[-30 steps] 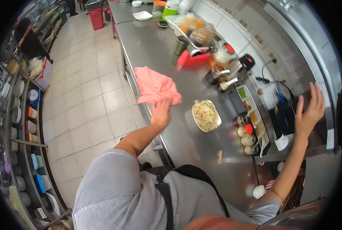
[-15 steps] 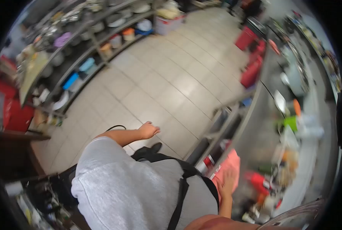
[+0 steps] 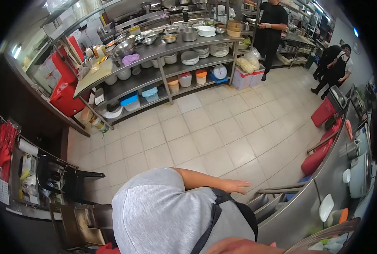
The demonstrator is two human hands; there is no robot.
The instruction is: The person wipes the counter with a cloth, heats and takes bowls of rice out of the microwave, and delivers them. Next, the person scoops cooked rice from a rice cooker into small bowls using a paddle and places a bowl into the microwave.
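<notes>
The left hand (image 3: pixel 235 185) is empty, fingers outstretched; the right hand is out of sight, its hold untellable. The pink patch (image 3: pixel 273 244) just beside the counter (image 3: pixel 300 222) may be cloth: likely light, limp, best gathered mid-fold.

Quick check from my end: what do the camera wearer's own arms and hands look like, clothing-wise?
The left arm has a short, plain grey sleeve, the forearm bare below it. I see no glove on the left hand. A black strap crosses the grey shirt. The right hand does not show.
</notes>
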